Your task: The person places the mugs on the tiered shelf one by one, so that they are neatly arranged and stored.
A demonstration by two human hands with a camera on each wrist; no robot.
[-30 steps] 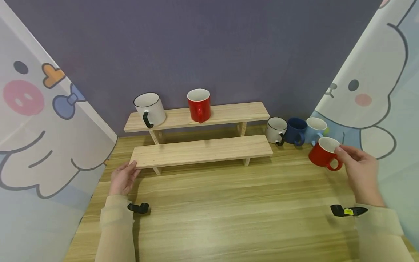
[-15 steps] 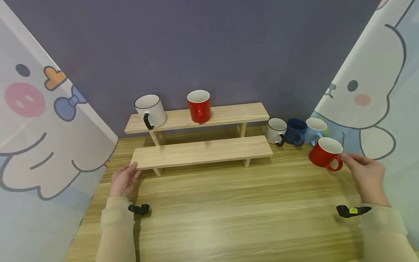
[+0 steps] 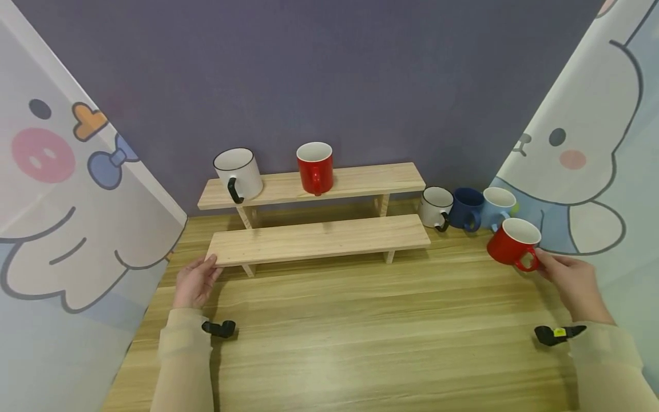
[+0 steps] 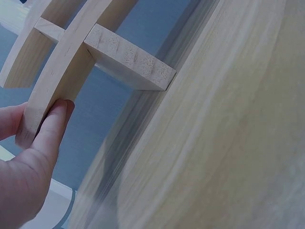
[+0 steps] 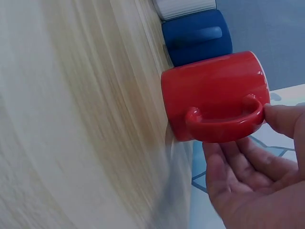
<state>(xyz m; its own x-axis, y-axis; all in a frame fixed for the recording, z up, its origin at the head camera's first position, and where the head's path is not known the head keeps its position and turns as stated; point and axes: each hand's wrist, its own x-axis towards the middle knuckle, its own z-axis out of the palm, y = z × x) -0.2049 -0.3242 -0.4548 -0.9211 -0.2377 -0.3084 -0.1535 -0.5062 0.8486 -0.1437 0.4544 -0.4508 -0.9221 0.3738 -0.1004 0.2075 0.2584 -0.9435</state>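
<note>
My left hand [image 3: 195,282] pinches the left front corner of the lower board of a two-tier wooden shelf [image 3: 319,237]. In the left wrist view the thumb and fingers lie on opposite faces of the board [image 4: 64,78]. At the right, my right hand [image 3: 575,280] is at the handle of a red mug [image 3: 507,243] standing upright on the table. The right wrist view has the thumb [image 5: 281,118] against the handle near the rim, with the fingers curled below and behind the handle of this mug [image 5: 214,93].
On the upper shelf board stand a white mug [image 3: 242,177] with a black handle and another red mug [image 3: 315,171]. Beside the shelf on the table [image 3: 329,332] are a smaller white mug [image 3: 433,212], a dark blue mug [image 3: 465,209] and a light blue mug [image 3: 496,209]. Printed panels flank both sides.
My right hand drew off the red mug's rim to the right, then came back lower, to its handle. The mug stays in place. My left hand keeps its hold on the shelf.
</note>
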